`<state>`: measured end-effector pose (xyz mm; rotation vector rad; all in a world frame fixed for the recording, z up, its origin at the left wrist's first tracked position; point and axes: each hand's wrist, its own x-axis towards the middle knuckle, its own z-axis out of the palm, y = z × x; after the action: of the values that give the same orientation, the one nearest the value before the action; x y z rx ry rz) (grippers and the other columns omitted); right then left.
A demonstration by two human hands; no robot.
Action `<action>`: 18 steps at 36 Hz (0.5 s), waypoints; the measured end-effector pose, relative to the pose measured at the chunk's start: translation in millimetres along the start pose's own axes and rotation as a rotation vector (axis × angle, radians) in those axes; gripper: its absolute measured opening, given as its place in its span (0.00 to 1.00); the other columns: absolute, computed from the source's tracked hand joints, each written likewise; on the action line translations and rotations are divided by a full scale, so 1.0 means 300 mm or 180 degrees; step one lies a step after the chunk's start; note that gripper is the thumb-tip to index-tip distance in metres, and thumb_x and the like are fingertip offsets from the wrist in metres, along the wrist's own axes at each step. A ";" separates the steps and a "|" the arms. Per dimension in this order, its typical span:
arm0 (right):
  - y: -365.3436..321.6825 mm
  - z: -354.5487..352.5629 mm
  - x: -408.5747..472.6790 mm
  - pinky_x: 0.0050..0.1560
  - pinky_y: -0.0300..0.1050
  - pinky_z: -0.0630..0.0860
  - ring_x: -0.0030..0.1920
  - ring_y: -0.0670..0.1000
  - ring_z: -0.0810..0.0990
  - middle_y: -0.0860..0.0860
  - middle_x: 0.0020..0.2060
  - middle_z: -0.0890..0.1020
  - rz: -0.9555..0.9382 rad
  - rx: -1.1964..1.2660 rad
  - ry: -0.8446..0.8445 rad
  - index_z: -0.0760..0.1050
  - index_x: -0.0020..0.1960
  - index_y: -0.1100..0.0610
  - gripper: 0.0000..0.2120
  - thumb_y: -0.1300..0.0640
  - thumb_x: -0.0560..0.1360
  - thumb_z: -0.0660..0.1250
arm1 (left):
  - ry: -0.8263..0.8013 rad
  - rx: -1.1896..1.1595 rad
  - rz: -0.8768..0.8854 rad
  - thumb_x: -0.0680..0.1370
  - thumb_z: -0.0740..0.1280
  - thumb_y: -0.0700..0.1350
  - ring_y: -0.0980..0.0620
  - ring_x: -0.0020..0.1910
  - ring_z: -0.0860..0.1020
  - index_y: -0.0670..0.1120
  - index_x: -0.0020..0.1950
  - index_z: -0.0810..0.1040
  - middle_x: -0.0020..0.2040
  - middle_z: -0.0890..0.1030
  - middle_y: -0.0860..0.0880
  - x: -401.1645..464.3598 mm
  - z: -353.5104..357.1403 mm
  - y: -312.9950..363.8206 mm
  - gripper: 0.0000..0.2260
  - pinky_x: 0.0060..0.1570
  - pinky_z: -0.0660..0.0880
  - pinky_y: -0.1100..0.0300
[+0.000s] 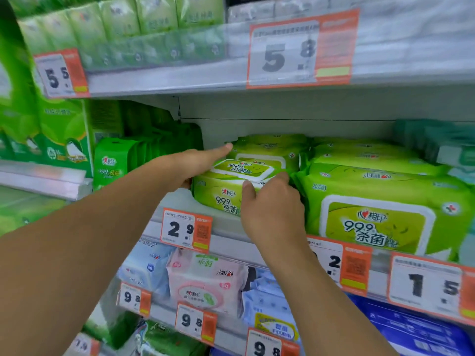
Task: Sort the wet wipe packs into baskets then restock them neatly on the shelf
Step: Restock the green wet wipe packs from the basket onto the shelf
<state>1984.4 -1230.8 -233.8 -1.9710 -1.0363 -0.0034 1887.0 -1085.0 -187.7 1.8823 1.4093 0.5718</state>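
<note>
A green wet wipe pack (223, 186) with a white flip lid sits at the front of the middle shelf (228, 224), with more green packs (267, 147) stacked behind it. My left hand (198, 161) lies against the pack's left side, fingers straight and reaching along the stack. My right hand (272, 206) touches the pack's front right corner and lid with thumb and fingertips. A larger green pack (380, 211) lies right beside it on the same shelf.
Slim green packs (113, 163) hang to the left. Pink (205, 281) and pale blue packs (146, 268) fill the shelf below, with a dark blue pack (411, 332) at lower right. Orange price tags (186, 229) line the shelf edges. The upper shelf (167, 80) holds tissue packs.
</note>
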 end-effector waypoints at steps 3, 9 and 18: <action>-0.008 0.005 0.015 0.46 0.46 0.67 0.58 0.61 0.78 0.60 0.57 0.79 0.0265 0.0136 -0.0193 0.71 0.61 0.63 0.22 0.44 0.81 0.60 | -0.0072 0.0167 -0.0037 0.51 0.72 0.77 0.47 0.55 0.83 0.48 0.62 0.79 0.57 0.83 0.48 0.006 0.013 0.013 0.48 0.61 0.77 0.49; -0.009 -0.012 0.010 0.51 0.48 0.73 0.59 0.61 0.78 0.59 0.58 0.80 0.0245 0.0187 -0.0189 0.69 0.62 0.61 0.13 0.56 0.81 0.64 | -0.0158 -0.0038 -0.0080 0.41 0.76 0.76 0.49 0.55 0.83 0.47 0.60 0.80 0.55 0.85 0.49 0.008 0.014 -0.032 0.54 0.62 0.77 0.51; -0.041 -0.036 -0.030 0.43 0.45 0.64 0.57 0.58 0.77 0.55 0.59 0.75 -0.0310 -0.0173 0.0230 0.61 0.62 0.57 0.12 0.65 0.81 0.59 | 0.0250 -0.0156 0.0690 0.67 0.80 0.36 0.64 0.43 0.82 0.48 0.50 0.74 0.43 0.80 0.52 -0.083 0.080 -0.085 0.20 0.40 0.74 0.72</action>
<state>1974.4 -1241.1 -222.0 -1.9525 -1.0939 -0.1565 1880.0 -1111.2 -221.0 2.0057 1.2357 0.7861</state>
